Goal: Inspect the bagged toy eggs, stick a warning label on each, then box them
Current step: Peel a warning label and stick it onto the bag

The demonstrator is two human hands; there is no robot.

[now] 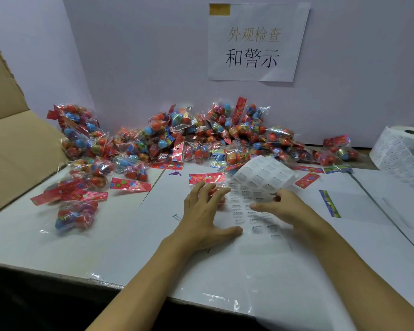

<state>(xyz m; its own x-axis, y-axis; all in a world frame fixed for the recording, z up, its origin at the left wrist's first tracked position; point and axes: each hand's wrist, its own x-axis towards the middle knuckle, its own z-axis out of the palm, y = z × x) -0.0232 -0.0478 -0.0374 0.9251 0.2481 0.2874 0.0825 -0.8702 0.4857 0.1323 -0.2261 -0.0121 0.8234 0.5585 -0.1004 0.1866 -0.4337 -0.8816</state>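
1. Cardboard box (12, 130), far left: flaps open, inside not visible from the head view. Cannot tell how many bags are packed, if any.
2. Loose bags (75, 194), left of centre: several bagged toy eggs w/ red header cards lie on the white table (46, 247), near the box. Labelled or not: too small to tell.
3. Main pile (201, 137), centre, against the back wall: large heap of bagged eggs, approx. the bulk of the stock. Judged as still to inspect, label and box.
4. Left hand (204, 211): fingers spread and lightly curved over one bag (207, 179), resting on it just below its red header. Loose hold, not a tight clamp.
5. Label sheet (256, 199), just right of that bag: lies on the table, far end curled up. Many warning labels remain on it.
6. Right hand (281, 206): thumb and fingertips pinch at the sheet's curled part, narrow grip. Judged step: peeling a label for the bag under the left hand.
7. Label roll (402, 151), far right: big spare roll, so supply is no limit.
8. Status: early-to-mid; most work remains.
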